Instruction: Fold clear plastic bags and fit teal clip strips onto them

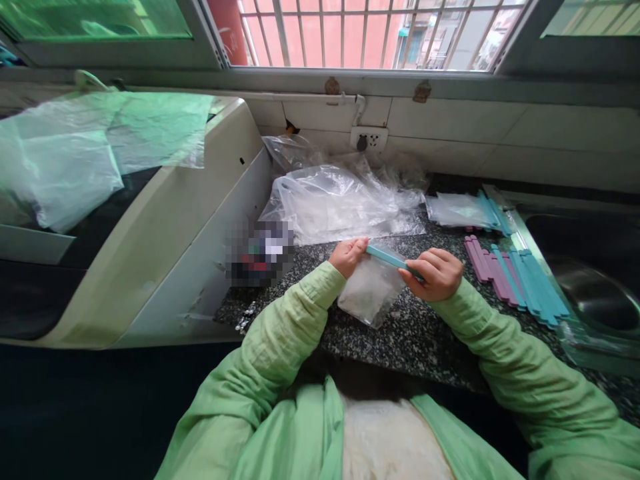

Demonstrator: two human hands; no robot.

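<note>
Small clear bag [371, 292] w/ pale contents, held just above the granite counter [400, 340], betw. both hands. Teal sealing clip [391, 258] runs along bag's top edge, tilted, higher at left-hand end.

Left hand [349, 255]: fingers curled, pinching clip's near end + bag corner. Right hand [434, 273]: closed over clip's other end, thumb on top. Both grasping; neither is free.

Step in hand, as I read it: closing bag mouth w/ clip — clip seated on edge, prob. being pressed or slid shut. Can't tell if fully snapped. Next move would call for firm squeeze along clip length while keeping film flat under it, bag kept upright so contents don't shift into the seal.

Just beyond right hand: row of spare clips, pink [487, 270] then teal [535, 287], lying side by side. Further out, a flat bag stack [457, 210] & sink [595, 293]. Beyond left hand: crumpled clear plastic [340, 200]; to its outer side, a blurred-out item [257, 252], white appliance [165, 220].
</note>
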